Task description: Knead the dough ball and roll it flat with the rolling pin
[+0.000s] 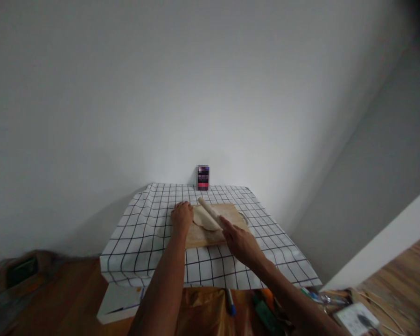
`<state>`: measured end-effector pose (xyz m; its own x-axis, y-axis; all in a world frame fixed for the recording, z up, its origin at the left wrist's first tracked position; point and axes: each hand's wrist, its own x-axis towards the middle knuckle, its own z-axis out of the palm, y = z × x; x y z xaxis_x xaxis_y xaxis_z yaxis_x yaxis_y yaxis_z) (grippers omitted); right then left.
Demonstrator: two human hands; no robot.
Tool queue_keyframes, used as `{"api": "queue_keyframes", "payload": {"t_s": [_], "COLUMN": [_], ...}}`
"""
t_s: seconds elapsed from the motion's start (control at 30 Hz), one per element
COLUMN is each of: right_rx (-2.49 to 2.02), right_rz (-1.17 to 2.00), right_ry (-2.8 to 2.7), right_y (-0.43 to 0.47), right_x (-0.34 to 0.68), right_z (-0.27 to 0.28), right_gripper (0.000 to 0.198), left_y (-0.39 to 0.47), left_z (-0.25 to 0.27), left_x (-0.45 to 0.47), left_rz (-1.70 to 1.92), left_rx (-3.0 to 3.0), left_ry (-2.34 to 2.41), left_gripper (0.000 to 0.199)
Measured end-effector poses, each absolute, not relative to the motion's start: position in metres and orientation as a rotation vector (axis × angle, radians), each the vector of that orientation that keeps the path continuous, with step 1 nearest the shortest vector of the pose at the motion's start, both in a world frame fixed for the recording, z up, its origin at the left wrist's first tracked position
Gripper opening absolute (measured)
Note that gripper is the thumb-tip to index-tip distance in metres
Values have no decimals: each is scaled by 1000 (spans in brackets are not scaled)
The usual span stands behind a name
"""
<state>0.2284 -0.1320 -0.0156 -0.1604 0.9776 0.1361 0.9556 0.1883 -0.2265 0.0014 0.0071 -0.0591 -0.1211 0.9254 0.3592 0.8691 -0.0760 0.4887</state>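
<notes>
A flat, pale round of dough (202, 218) lies on a wooden board (210, 239). My right hand (238, 237) is closed around the near end of a thin wooden rolling pin (209, 208), which slants across the dough toward the far left. At the left edge of the dough, over the side of the board, rests my left hand (182, 216). Its fingers are curled onto the dough's edge, and the fingertips are partly hidden.
A black-and-white checked cloth (140, 233) covers the table. A small blurred upright object (203, 178) stands against the wall at the back. Below the front edge are a blue-capped marker (231, 302), a white box (117, 301) and assorted items on the right.
</notes>
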Motion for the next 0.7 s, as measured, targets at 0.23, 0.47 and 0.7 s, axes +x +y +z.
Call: {"api": "queue_keyframes", "payload": {"t_s": [0.23, 0.47, 0.7], "right_rx": [-1895, -1902, -1839], "right_rz": [127, 122, 134], "right_ry": [-2349, -2235, -2143], "right_y": [-127, -115, -113], "right_x": [223, 215, 199], "right_z": [-22, 3, -19], "right_gripper": [60, 50, 46], "left_y": [14, 6, -10], "left_z": [-69, -54, -50], "left_x": [-9, -9, 8], "left_rz": [956, 1205, 1018], "left_rx": [2103, 1919, 2421], "left_ry": [1979, 2000, 1431], "left_gripper": [40, 40, 39]}}
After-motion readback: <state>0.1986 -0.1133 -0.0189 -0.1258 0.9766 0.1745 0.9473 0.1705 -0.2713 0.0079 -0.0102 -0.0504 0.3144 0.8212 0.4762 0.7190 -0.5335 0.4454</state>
